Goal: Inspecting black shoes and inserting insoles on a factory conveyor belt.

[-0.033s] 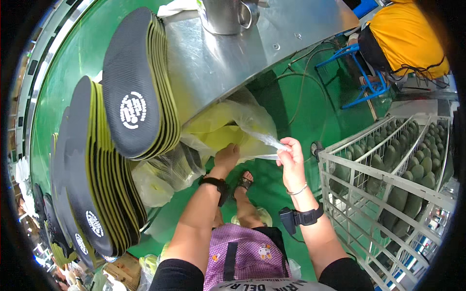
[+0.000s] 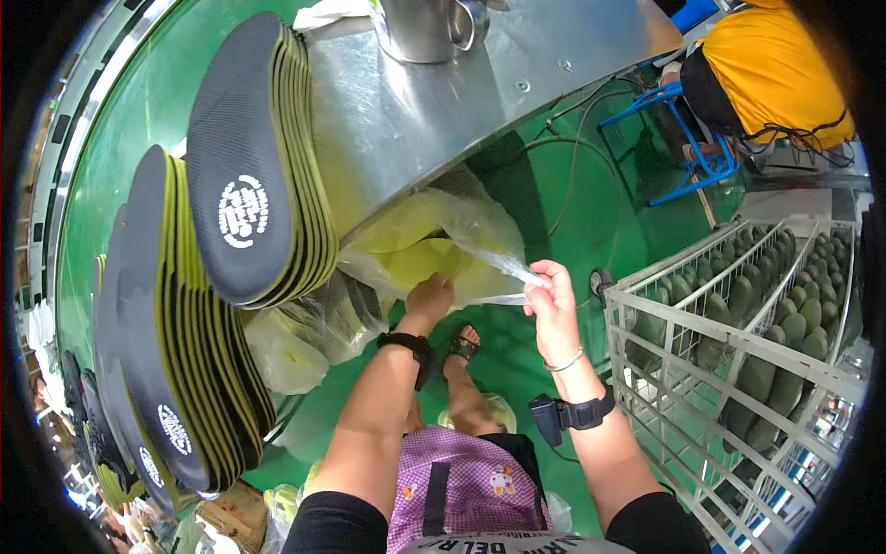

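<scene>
A clear plastic bag [image 2: 494, 242] hangs beside the metal table's edge, its mouth toward me. Yellow-green insoles [image 2: 420, 263] show inside it. My right hand [image 2: 552, 300] pinches the bag's rim between thumb and fingers and draws that edge out to the right. At the near side of the mouth my left hand [image 2: 431, 297] is closed on the rim, its fingertips partly hidden. To the left, a stack of dark-topped insoles [image 2: 247, 166] with yellow-green undersides lies at the table's corner, white round prints on top. Longer stacks of the same insoles [image 2: 175, 323] stand beside it.
A steel mug [image 2: 417, 32] stands on the metal table [image 2: 443, 115]. At right is a white wire rack [image 2: 711, 319] full of greyish-green insoles. Far right, a person in yellow [image 2: 775, 74] sits on a blue stool [image 2: 678, 152]. Cables [image 2: 591, 152] cross the green floor.
The view has shifted very slightly, so the insole stacks and table sit a little further left. Both hands stay at the bag's rim.
</scene>
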Demonstrator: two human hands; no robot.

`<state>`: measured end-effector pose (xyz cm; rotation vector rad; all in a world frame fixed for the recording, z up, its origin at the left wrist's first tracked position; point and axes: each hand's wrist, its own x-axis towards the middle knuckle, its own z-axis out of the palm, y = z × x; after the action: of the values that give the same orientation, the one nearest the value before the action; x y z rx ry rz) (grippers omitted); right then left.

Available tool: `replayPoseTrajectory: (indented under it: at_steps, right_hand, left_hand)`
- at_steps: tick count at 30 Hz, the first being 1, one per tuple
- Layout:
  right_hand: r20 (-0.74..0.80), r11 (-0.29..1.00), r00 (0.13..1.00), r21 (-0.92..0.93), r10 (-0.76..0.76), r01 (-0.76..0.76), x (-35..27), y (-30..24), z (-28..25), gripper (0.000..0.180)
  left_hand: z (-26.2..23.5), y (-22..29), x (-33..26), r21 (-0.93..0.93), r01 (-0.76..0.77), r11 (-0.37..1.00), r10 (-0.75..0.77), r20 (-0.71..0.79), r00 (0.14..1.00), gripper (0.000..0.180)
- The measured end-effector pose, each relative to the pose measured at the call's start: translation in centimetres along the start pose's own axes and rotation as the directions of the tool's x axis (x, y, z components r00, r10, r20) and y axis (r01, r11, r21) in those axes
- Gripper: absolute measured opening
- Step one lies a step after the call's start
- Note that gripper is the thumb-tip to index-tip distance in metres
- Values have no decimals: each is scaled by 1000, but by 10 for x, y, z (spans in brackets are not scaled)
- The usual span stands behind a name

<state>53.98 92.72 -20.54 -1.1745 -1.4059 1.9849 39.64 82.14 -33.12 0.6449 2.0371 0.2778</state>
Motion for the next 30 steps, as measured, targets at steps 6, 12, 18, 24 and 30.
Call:
replayPoseTrajectory:
  at_steps: [6, 12, 18, 24, 30]
  right_hand:
    - [-9, 1000, 1000, 21, 7, -7, 3, 4, 0, 26]
    - [16, 995, 999, 90, 45, -46, -1, 16, 0, 26]
    - [-6, 981, 1000, 194, 31, -29, -1, 22, 2, 25]
    - [32, 993, 997, 99, 66, -69, -4, 21, 0, 27]
    - [44, 998, 998, 35, 44, -46, 4, 16, -8, 28]
  left_hand:
    - [6, 28, 18, 210, 125, 970, -63, -281, 958, 77]
    - [35, 52, 39, 385, 89, 919, -10, -203, 979, 90]
    - [57, 50, 67, 511, 67, 857, -83, 8, 997, 84]
    - [56, 44, 72, 416, 166, 894, -165, -39, 985, 72]
    - [29, 22, 54, 447, -104, 889, 146, -61, 987, 61]
